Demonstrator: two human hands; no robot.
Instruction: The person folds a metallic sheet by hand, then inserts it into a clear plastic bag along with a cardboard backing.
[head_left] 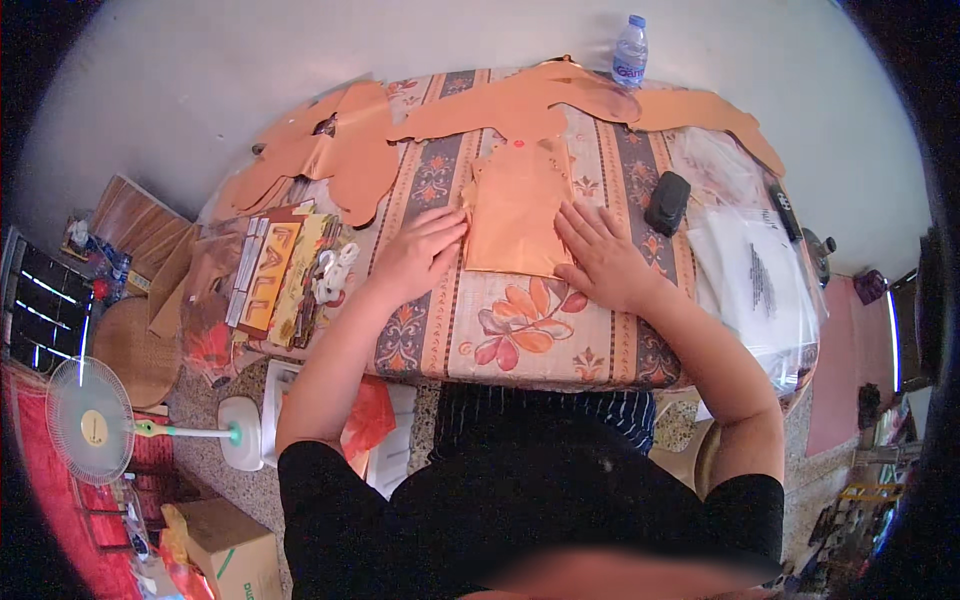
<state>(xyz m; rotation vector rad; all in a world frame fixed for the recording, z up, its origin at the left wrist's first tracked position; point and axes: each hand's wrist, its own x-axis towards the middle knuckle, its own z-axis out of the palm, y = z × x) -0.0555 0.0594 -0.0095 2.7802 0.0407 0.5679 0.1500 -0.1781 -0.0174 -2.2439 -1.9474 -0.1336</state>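
Head view: left hand (415, 256) and right hand (612, 264), fingers (590, 230) unclenched, touch the orange sheet (517, 215) at both edges, tablecloth (560, 350) showing below

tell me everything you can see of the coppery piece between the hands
The coppery piece looks like shiny foil or card, roughly rectangular, with a straight near edge, uneven upper sides and a small red mark toward its far end. It lies flat on the tablecloth. The left hand touches its left edge; the right hand rests on its right.
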